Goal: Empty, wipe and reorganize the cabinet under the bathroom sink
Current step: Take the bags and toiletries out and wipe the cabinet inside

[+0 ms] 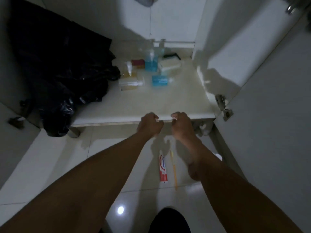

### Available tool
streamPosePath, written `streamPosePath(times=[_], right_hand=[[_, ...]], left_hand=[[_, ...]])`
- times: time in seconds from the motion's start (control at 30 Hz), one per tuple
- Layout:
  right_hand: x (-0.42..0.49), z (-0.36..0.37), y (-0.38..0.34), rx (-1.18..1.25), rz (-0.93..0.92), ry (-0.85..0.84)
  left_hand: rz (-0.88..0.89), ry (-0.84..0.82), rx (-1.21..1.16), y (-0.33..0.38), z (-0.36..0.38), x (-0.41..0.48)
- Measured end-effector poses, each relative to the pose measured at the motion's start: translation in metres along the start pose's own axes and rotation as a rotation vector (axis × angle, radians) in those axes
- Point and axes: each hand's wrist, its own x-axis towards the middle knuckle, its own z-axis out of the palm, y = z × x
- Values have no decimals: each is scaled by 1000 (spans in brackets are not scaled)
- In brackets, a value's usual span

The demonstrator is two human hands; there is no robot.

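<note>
The open cabinet's white shelf [138, 105] lies in front of me. My left hand [149, 126] and my right hand [182, 126] hover side by side at its front edge, both with curled fingers. A small white thing [174, 117] shows at the fingertips between them; what it is I cannot tell. At the back of the shelf stand a blue liquid bottle [151, 63], a blue box [159, 80], a white box [169, 66], a red box [138, 62], a yellowish bottle [128, 70] and clear packs [131, 83].
A black plastic bag [58, 73] fills the shelf's left side and hangs over its edge. A toothpaste tube [163, 169] and a yellow toothbrush [174, 169] lie on the tiled floor below my arms. The open right door [269, 123] with its hinge [223, 105] stands to the right.
</note>
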Motion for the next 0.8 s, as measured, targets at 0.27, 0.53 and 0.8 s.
streamPosePath(times=[0.27, 0.53, 0.8], right_hand=[[76, -27, -28, -19, -90, 69], [140, 3, -23, -44, -3, -59], [176, 30, -32, -56, -2, -29]], left_hand=[[135, 124, 178, 47, -59, 65], [120, 268, 326, 38, -89, 148], [212, 102, 859, 10, -95, 190]])
